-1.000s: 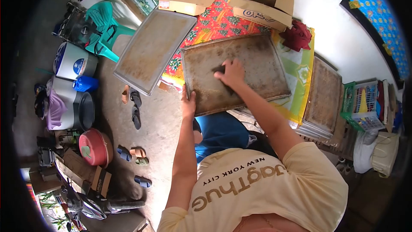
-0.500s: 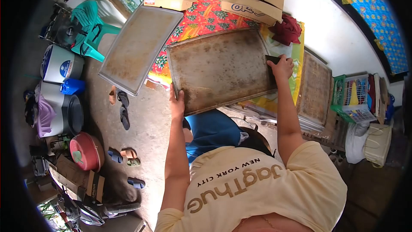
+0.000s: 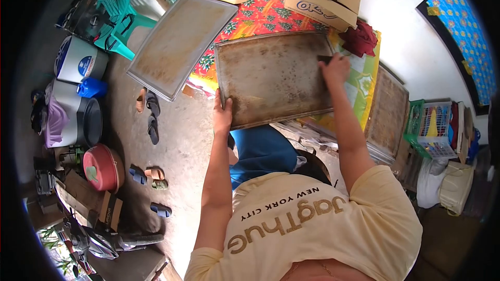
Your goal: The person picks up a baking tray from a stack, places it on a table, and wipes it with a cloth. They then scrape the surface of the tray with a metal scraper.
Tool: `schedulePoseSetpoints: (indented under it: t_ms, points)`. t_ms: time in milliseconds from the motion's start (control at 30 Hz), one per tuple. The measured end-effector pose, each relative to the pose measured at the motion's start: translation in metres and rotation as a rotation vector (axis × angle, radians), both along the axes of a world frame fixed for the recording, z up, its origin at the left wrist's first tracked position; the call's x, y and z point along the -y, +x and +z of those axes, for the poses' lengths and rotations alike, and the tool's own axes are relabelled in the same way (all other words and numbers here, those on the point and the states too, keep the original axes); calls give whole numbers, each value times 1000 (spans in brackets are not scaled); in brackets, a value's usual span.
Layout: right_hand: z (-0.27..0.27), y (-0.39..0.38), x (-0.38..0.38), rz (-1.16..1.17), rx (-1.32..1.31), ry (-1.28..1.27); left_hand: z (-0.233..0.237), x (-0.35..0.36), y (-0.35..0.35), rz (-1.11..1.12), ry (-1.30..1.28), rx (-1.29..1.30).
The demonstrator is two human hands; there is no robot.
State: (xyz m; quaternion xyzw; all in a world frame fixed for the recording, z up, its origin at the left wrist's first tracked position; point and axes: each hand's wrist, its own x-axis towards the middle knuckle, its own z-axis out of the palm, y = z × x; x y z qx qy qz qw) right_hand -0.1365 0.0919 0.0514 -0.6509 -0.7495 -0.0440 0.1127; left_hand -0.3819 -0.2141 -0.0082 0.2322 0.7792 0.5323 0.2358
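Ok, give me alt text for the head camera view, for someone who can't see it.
The left hand grips the near edge of a stained baking tray on a patterned cloth, while the right hand presses a dark tool near its far right corner.

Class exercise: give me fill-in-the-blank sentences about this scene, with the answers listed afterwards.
The right hand presses a dark scraper at the baking tray's far ___ corner.
The left hand grips the same ___.
The crumpled cloth beyond that corner is ___.
Missing words: right, tray, red.
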Motion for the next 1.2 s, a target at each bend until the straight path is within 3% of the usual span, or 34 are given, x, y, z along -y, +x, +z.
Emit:
schedulePoseSetpoints:
  t_ms: [33, 133, 267, 333, 567, 800, 1000, 1200]
  points:
    - [6, 8, -12, -96, -20, -25, -2, 0, -1, 3, -1, 3]
    - [6, -4, -6, -67, -3, -78, -9, -1, -1, 15, 12, -51]
    - [-4, -50, 71, 248, -121, -130, -9, -2, -2, 24, 50, 79]
    - [-1, -59, 88, 375, -125, -100, -10, 0, -2, 13, 18, 15]
    - [1, -6, -52, -105, 41, -8, -16, -1, -1, 14, 28, -57]
    - [5, -19, -109, -132, 27, -60, -5, 0, 0, 8, 34, -14]
    - [-2, -47, -112, 282, 69, 36, -2, -1, 2, 12, 47, 21]
    - [2, -66, -109, 540, 32, 34, -1, 0, 2, 11, 56, 43]
